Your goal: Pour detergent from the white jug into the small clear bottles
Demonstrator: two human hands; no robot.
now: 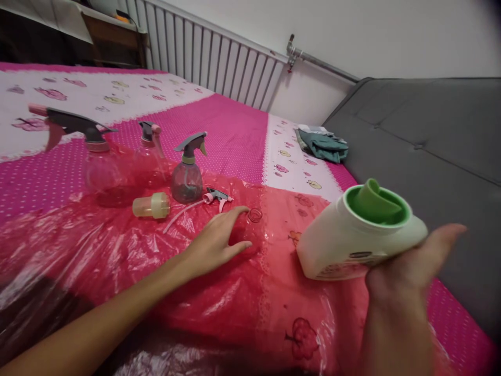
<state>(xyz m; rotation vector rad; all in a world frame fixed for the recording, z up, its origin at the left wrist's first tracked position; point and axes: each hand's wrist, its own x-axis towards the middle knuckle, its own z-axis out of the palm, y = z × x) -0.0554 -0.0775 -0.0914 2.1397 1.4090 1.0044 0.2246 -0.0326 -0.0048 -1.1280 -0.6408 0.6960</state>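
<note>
My right hand [407, 266] holds a white detergent bottle [344, 240] by its handle side, thumb stretched out. The bottle is tilted, and its green pouring spout [373, 203] is uncovered. My left hand [219, 240] curves around a see-through pink bottle [253, 232] with an open, ringed neck; it stands on red plastic sheeting [219, 308], and its outline is hard to make out. Close to my left fingers lies a grey and pink spray trigger [217, 197] with its thin tube. A pale yellow-green cap [152, 206] lies further left.
Three spray bottles stand at the left: a large pink one [104, 172], a smaller pink one [148, 154] and a grey one [188, 180]. Folded clothes [323, 145] lie near the grey headboard [430, 141]. A radiator [211, 52] runs along the wall behind the bed.
</note>
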